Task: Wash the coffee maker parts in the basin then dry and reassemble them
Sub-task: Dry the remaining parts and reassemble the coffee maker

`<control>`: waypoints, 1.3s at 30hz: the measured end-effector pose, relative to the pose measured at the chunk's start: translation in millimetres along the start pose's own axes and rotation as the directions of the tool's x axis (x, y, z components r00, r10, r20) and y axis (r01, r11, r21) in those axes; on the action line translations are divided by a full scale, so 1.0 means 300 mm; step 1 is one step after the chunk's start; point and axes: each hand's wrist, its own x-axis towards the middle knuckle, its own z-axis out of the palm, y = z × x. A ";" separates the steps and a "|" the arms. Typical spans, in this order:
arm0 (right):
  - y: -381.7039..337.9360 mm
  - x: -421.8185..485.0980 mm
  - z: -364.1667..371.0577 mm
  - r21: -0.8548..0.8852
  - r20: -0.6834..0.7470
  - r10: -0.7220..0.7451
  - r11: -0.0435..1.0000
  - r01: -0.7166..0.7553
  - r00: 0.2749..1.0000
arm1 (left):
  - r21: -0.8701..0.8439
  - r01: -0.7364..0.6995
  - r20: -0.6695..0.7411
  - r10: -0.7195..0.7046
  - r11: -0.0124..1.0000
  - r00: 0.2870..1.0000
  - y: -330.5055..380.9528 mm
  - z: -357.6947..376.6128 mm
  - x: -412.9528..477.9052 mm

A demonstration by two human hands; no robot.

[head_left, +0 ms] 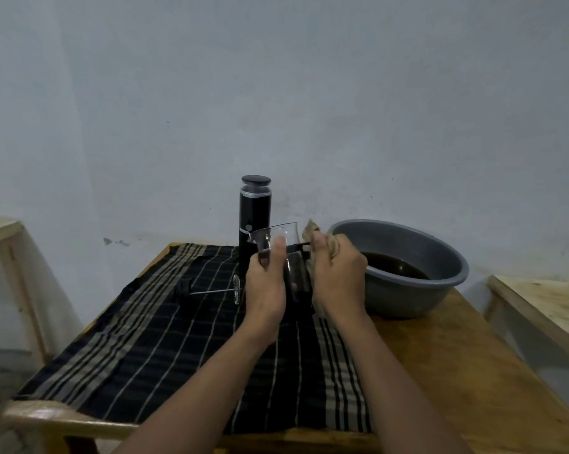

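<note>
Left hand [266, 283] grips a clear glass carafe with a black frame [276, 235], thumb on its side; right hand [337, 276] clutches a crumpled brown rag [311, 229] against it. The carafe sits between the hands, over a dark striped cloth [145, 348] on the wooden worktop [456, 355]. A metal plunger rod [217, 291] lies to the left, a tall black cylinder [255, 217] stands behind, and a grey round basin of dark water [440, 257] sits to the right.
</note>
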 end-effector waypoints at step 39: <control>-0.081 -0.048 -0.023 0.361 -0.022 0.120 0.927 -0.104 0.993 | 0.024 0.065 0.247 -0.069 0.998 0.967 0.120 -0.028 0.019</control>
